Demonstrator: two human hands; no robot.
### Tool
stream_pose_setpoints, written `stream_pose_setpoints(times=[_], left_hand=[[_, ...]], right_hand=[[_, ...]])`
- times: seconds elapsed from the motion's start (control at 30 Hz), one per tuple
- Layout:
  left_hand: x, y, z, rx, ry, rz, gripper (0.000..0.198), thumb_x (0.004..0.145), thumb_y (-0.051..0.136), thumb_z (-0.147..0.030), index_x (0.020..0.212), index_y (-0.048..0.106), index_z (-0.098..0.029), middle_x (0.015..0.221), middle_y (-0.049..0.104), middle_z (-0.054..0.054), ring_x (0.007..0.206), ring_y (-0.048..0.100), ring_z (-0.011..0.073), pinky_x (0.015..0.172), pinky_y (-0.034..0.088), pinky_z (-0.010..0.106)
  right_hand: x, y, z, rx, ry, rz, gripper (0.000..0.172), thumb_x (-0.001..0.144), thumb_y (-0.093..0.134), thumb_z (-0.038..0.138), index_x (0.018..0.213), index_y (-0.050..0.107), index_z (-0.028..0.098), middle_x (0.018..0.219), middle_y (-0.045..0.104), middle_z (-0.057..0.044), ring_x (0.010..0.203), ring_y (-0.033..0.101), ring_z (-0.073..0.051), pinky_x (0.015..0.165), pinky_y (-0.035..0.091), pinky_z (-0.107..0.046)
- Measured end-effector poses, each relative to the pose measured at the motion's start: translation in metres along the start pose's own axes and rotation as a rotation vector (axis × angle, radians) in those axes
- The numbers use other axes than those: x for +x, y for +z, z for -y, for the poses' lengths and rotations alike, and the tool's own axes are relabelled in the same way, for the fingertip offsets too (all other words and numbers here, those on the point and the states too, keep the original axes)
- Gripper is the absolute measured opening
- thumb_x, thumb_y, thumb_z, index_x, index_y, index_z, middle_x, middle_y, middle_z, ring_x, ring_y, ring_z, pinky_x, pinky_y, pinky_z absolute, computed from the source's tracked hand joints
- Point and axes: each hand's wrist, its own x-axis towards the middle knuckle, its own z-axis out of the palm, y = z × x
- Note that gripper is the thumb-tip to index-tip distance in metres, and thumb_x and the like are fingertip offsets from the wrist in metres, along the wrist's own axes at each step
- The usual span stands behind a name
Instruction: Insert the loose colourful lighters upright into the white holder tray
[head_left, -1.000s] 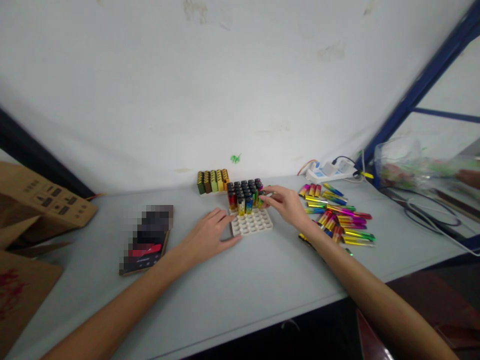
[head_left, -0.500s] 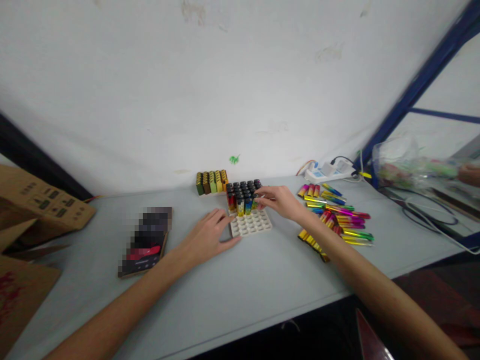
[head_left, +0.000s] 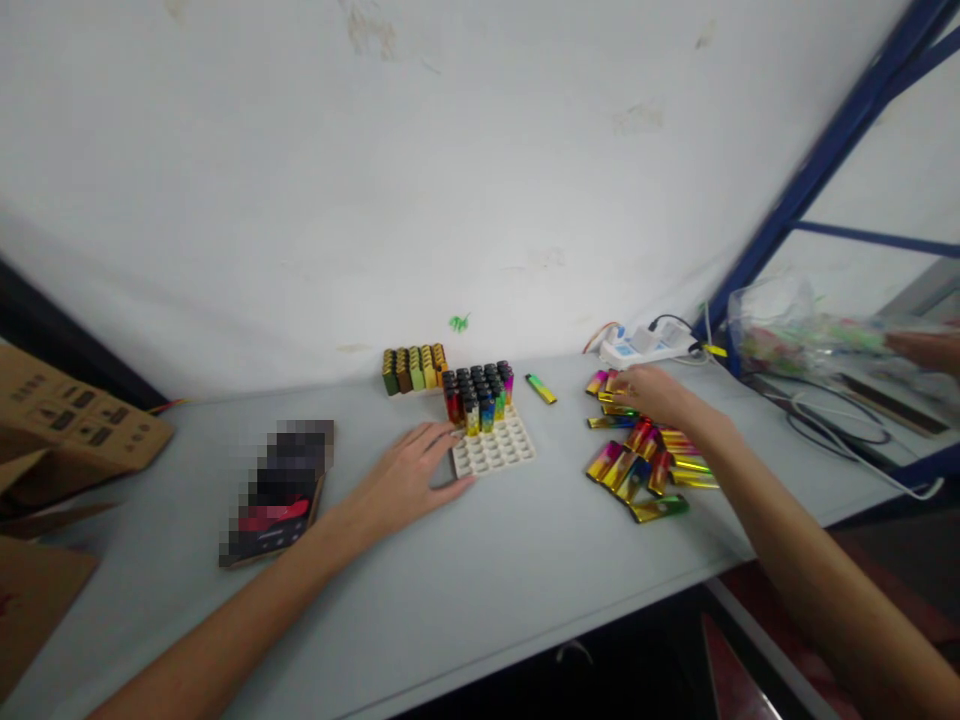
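A white tray of square holes (head_left: 496, 452) lies on the table, its back part filled with upright lighters (head_left: 480, 388) with black tops and shiny coloured bodies. My left hand (head_left: 412, 468) lies open at the tray's left edge, fingers and thumb apart, touching it. My right hand (head_left: 654, 392) is over the back of a loose heap of shiny multicoloured lighters (head_left: 630, 470). Its fingertips are down among them, and I cannot make out whether they grip one. A single green lighter (head_left: 541, 388) lies apart between tray and heap.
A block of green, brown and orange lighters (head_left: 414, 368) stands near the wall. At left are a phone (head_left: 277, 490) and a cardboard box (head_left: 82, 410). A white power strip (head_left: 649, 345), cables and a blue frame (head_left: 795, 200) are at right. Another person's hand (head_left: 926, 350) shows at the right edge.
My right hand has left the lighters in the tray and moved right to the heap. The single green lighter now shows. My left hand stays at the tray; the view has shifted slightly.
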Motion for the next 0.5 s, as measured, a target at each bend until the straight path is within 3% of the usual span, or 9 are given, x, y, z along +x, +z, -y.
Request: stream_pose_setpoints(times=[0.1, 0.2, 0.33, 0.4, 0.5], left_hand=[[0.001, -0.002, -0.001, -0.008, -0.001, 0.009, 0.040, 0.097, 0.069, -0.043, 0.125, 0.066, -0.014, 0.129, 0.070, 0.017, 0.122, 0.066, 0.0329, 0.110, 0.055, 0.054], [0.002, -0.003, 0.000, -0.019, -0.004, 0.009, 0.038, 0.096, 0.070, -0.042, 0.122, 0.067, -0.014, 0.129, 0.070, 0.017, 0.122, 0.066, 0.0328, 0.110, 0.055, 0.053], [0.002, -0.001, 0.002, -0.043, -0.002, -0.004, 0.037, 0.094, 0.072, -0.043, 0.118, 0.067, -0.016, 0.128, 0.070, 0.016, 0.122, 0.066, 0.0317, 0.110, 0.056, 0.050], [0.002, 0.001, 0.004, -0.060, -0.005, -0.015, 0.037, 0.093, 0.072, -0.043, 0.117, 0.066, -0.016, 0.127, 0.070, 0.016, 0.121, 0.067, 0.0310, 0.110, 0.056, 0.048], [0.003, 0.001, 0.004, -0.087, -0.009, -0.033, 0.037, 0.092, 0.073, -0.044, 0.116, 0.066, -0.016, 0.127, 0.069, 0.016, 0.119, 0.069, 0.0299, 0.109, 0.057, 0.046]], right_hand=[[-0.005, 0.005, -0.018, -0.052, 0.004, 0.073, 0.022, 0.097, 0.061, 0.027, 0.094, 0.078, 0.013, 0.100, 0.078, -0.016, 0.089, 0.071, -0.025, 0.079, 0.047, -0.031], [-0.007, 0.008, -0.013, -0.025, 0.061, 0.016, 0.024, 0.101, 0.056, 0.031, 0.100, 0.072, 0.014, 0.104, 0.077, -0.018, 0.091, 0.071, -0.026, 0.079, 0.047, -0.031], [-0.011, 0.005, 0.012, 0.239, 0.084, -0.132, 0.031, 0.108, 0.042, 0.038, 0.107, 0.065, 0.016, 0.089, 0.076, -0.012, 0.080, 0.069, -0.024, 0.075, 0.048, -0.031], [-0.013, 0.003, 0.030, 0.422, 0.043, -0.206, 0.036, 0.108, 0.041, 0.046, 0.109, 0.064, 0.018, 0.074, 0.068, -0.004, 0.066, 0.062, -0.020, 0.065, 0.045, -0.029], [-0.013, 0.001, 0.062, 0.691, -0.003, -0.344, 0.039, 0.101, 0.055, 0.056, 0.113, 0.065, 0.020, 0.066, 0.056, 0.003, 0.055, 0.047, -0.014, 0.053, 0.035, -0.026]])
